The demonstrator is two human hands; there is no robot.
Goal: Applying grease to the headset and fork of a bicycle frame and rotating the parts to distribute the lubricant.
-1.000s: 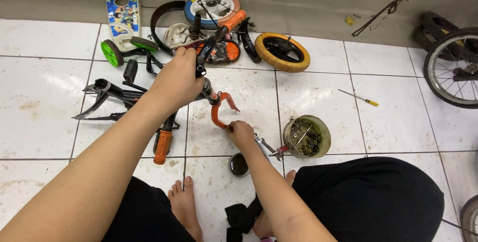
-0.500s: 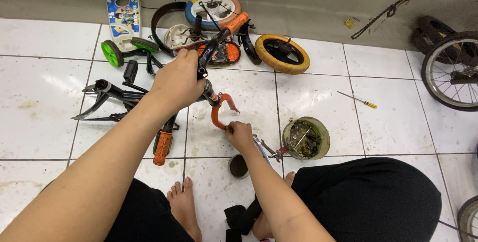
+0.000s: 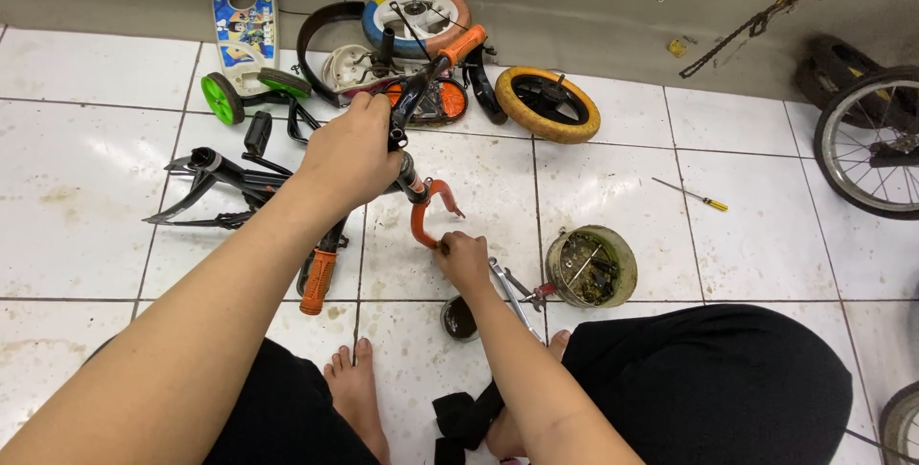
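My left hand (image 3: 349, 154) grips the middle of a small black handlebar (image 3: 407, 101) with orange grips (image 3: 318, 280), holding it upright above the tiled floor. Below it hangs an orange fork (image 3: 426, 216). My right hand (image 3: 461, 262) is closed on the lower end of that fork. A black bicycle frame (image 3: 225, 183) lies on the floor to the left, behind my left forearm.
Pliers (image 3: 522, 291) and a round tin of small parts (image 3: 591, 266) lie right of my right hand. A dark cap (image 3: 459, 317) sits near my bare foot (image 3: 356, 379). Small wheels (image 3: 548, 103), green training wheels (image 3: 222, 99), a screwdriver (image 3: 691, 194) and a large wheel (image 3: 866, 144) lie around.
My left hand and the handlebar shifted slightly; my right hand stays at the fork's lower end. Little else differs.
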